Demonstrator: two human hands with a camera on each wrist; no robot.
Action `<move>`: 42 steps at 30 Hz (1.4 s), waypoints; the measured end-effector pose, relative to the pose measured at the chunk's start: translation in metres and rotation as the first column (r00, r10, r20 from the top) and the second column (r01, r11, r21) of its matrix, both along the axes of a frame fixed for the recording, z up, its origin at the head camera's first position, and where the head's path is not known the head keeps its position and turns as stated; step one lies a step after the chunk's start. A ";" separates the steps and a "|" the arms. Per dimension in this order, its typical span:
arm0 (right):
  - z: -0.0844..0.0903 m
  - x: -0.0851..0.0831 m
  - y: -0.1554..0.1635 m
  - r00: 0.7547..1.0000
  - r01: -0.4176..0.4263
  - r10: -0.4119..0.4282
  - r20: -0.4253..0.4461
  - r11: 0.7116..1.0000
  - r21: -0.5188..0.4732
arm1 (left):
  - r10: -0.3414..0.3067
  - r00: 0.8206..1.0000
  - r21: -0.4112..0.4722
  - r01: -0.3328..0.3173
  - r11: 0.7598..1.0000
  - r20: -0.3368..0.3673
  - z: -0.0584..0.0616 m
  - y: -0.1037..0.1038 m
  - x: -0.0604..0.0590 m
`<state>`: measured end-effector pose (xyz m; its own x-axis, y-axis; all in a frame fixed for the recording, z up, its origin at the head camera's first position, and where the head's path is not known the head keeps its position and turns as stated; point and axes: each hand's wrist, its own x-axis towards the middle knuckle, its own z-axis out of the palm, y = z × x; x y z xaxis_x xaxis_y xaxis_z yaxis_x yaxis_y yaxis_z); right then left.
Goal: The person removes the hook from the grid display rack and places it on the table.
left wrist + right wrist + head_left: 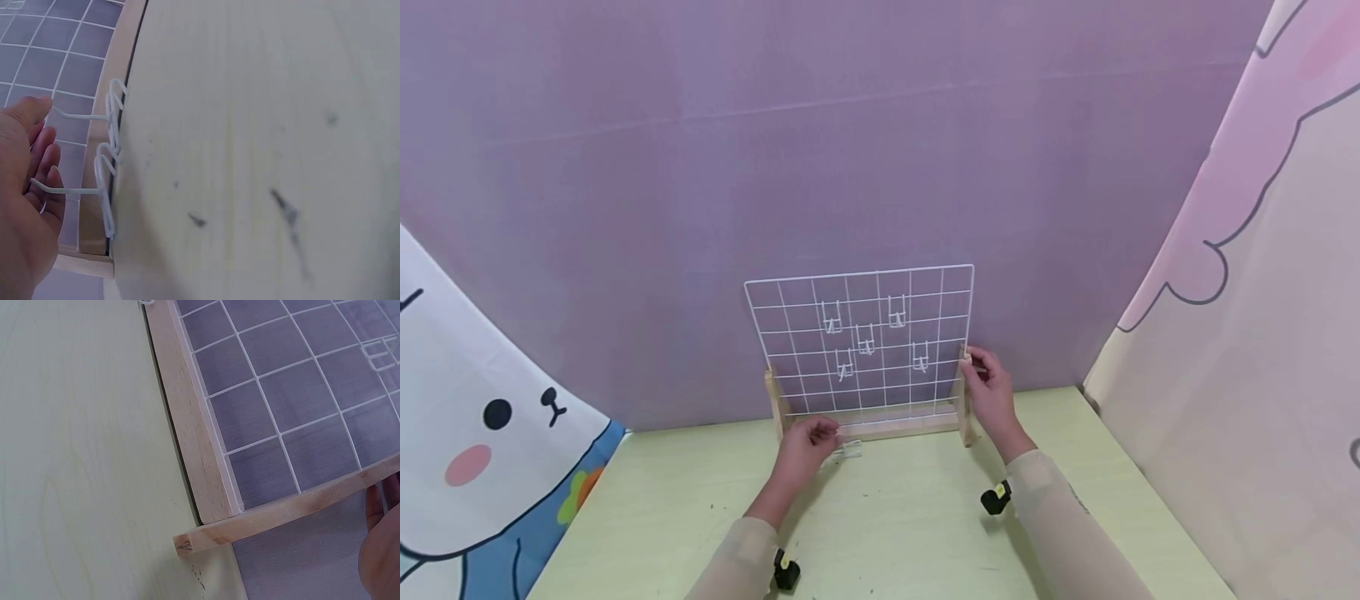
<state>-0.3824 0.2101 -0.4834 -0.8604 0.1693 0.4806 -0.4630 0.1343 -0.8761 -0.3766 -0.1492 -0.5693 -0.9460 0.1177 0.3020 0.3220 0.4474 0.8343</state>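
Observation:
A white wire grid panel stands upright in a wooden stand, with several white wire hooks hung on it. Two more white hooks are by the stand's front bar, their prongs pointing toward my left hand. That hand has loosely bent fingers; its thumb tip is right at one prong, and the other prong overlaps its fingers in the left wrist view. At the right, my right hand grips the top of the stand's side post, fingers partly hidden behind the wood.
The stand rests on a pale wooden table near its back edge. Behind it hangs a purple cloth backdrop. Printed cartoon panels flank the table at the left and the right.

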 end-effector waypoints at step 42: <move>-0.004 -0.004 0.002 0.999 -0.011 0.012 0.036 1.000 -0.026 | 0.081 0.993 0.116 -0.070 0.991 -0.091 0.053 0.014 0.006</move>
<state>-0.3867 0.2120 -0.4874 -0.8793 0.1714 0.4444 -0.4319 0.1065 -0.8956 -0.3710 -0.1356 -0.5168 -0.9173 0.0075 0.3981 0.3710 0.3790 0.8478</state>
